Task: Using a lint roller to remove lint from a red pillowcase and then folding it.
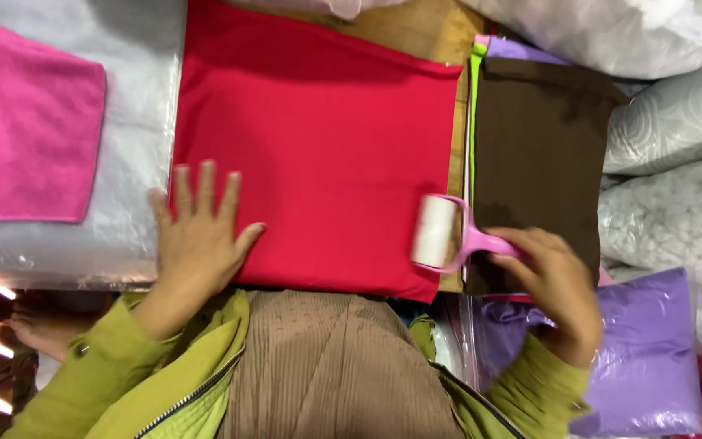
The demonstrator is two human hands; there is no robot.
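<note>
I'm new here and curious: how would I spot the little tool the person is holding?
Find the big red cloth in the middle. At its right edge, the right hand grips a lint roller. It is the only tool here: pink handle, white drum.

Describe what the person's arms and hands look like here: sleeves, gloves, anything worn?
Both hands are bare, with no gloves or rings that can be made out. The left hand and right hand come out of long olive-green sleeves of a jacket, which has a dark zip along its open front edge. A small round button or snap sits near the left cuff.
</note>
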